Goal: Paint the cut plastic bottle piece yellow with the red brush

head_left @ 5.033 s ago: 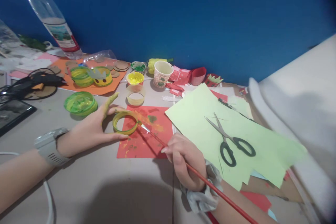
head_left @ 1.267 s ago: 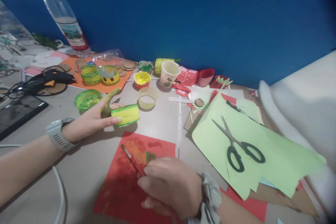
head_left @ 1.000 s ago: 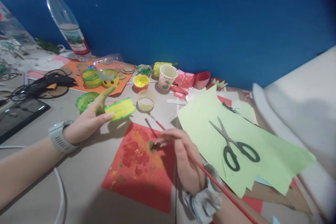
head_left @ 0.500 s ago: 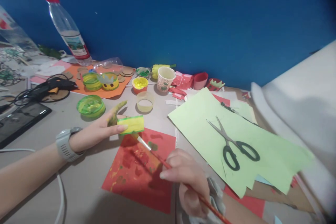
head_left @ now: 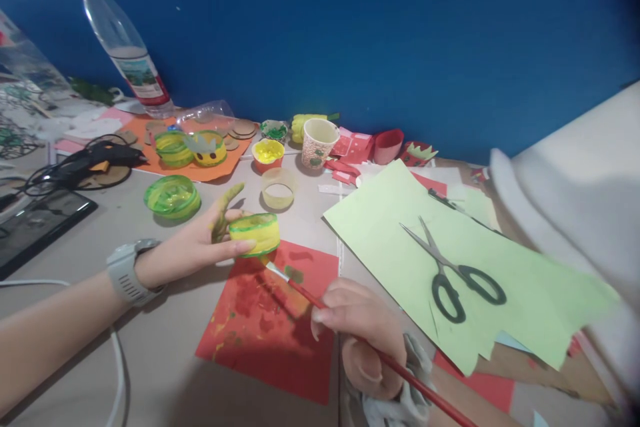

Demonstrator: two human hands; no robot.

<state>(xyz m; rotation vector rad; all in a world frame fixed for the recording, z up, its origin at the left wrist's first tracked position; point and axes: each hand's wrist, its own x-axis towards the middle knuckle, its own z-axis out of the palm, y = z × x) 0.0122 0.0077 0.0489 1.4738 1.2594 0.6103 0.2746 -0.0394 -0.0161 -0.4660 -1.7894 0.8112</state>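
My left hand (head_left: pixel 223 237) grips a short ring (head_left: pixel 257 233) painted yellow with green rims; its raised finger is smeared with green paint. In my right hand (head_left: pixel 363 333) is a paintbrush (head_left: pixel 310 297) with a red handle, its bristles close under the ring's lower edge. Whether they touch it, I cannot tell. Below both lies a paint-stained red sheet of paper (head_left: pixel 280 347). An unpainted translucent ring (head_left: pixel 279 199) stands just behind, and a green-and-yellow painted ring (head_left: pixel 173 198) sits to the left.
Scissors (head_left: pixel 445 267) lie on pale green paper (head_left: pixel 380 227) at right. Behind are a yellow paint cup (head_left: pixel 269 161), a green paint cup (head_left: pixel 274 131) and a paper cup (head_left: pixel 316 153). A bottle (head_left: pixel 125 47), a glue gun (head_left: pixel 105 155) and a phone (head_left: pixel 50 230) stand or lie left.
The ring in my left hand has tilted, so its upper opening now shows. The brush stays near its lower edge. The whole view has shifted slightly.
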